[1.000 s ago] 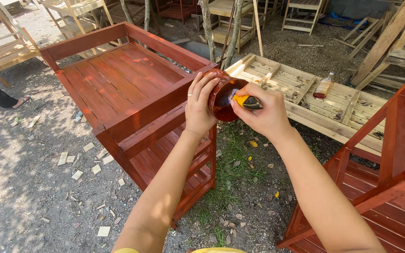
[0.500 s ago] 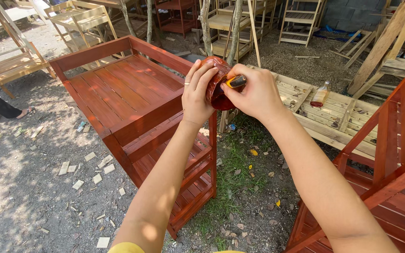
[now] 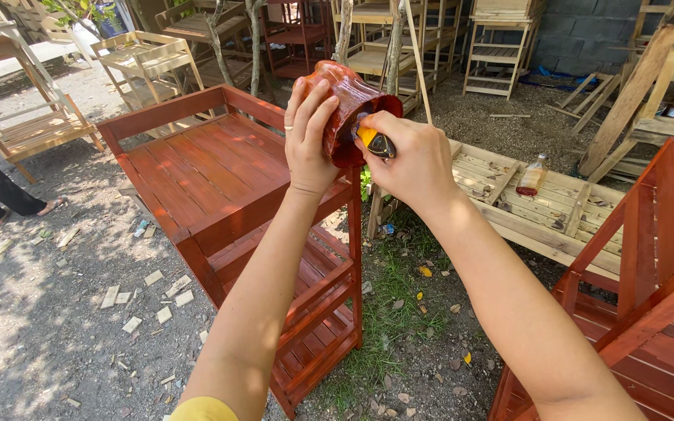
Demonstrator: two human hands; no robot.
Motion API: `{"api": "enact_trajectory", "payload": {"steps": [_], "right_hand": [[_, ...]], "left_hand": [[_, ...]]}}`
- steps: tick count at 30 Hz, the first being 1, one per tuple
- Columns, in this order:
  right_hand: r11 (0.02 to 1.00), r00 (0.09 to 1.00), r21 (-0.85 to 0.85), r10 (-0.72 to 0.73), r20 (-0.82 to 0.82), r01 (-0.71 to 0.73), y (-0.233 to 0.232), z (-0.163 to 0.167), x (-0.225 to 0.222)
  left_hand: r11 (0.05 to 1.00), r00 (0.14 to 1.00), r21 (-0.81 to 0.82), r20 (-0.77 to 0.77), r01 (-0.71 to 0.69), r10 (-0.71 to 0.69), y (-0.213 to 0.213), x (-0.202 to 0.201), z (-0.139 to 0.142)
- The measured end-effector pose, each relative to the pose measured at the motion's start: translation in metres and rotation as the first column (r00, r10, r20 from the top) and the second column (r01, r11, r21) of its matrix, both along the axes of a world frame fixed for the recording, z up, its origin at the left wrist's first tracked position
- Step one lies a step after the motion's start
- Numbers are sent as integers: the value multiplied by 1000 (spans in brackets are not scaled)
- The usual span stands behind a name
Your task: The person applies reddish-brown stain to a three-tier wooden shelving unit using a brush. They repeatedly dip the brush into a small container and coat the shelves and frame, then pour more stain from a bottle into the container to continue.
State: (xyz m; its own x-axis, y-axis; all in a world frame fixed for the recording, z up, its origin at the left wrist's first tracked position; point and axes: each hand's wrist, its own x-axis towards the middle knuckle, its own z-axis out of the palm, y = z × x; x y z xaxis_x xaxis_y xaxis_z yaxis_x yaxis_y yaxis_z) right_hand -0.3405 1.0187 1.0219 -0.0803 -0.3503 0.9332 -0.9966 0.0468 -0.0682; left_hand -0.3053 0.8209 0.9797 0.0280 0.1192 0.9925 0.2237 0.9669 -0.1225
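container (image 3: pixel 342 109): in left hand (image 3: pixel 308 140), above shelf unit (image 3: pixel 220 187)
bottle (image 3: pixel 531 176): on pallet (image 3: pixel 587 210), right
tool (image 3: pixel 376 140): prob. brush, in right hand (image 3: pixel 411 160)

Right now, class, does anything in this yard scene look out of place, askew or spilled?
Small pale wood offcuts lie scattered over the dirt beside the red-stained shelf unit. A small bottle sits alone on the unpainted slatted frame. The left hand tips the stained red container sideways, with no spill visible.

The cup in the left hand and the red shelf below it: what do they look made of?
Cup: probably plastic, see-through under a red-brown stain film; light glows through its ribbed wall. Shelf: wood, stained glossy red-brown; separate slats with visible grain.
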Motion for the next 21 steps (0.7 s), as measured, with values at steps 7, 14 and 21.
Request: {"api": "enact_trajectory", "payload": {"steps": [7,14,21], "right_hand": [[994,996,-105,-29,-80,21,7,-4,3],[993,999,-111,38,-34,-41,5,-21,-12],[982,931,-149,158,330,-113,-3,-69,-29]], "left_hand": [[999,998,-37,-58,-2,0,-2,-3,8],[996,998,-73,16,-59,60,-11,-12,-6],[982,965,-112,199,-153,173,-11,-15,-55]]}}
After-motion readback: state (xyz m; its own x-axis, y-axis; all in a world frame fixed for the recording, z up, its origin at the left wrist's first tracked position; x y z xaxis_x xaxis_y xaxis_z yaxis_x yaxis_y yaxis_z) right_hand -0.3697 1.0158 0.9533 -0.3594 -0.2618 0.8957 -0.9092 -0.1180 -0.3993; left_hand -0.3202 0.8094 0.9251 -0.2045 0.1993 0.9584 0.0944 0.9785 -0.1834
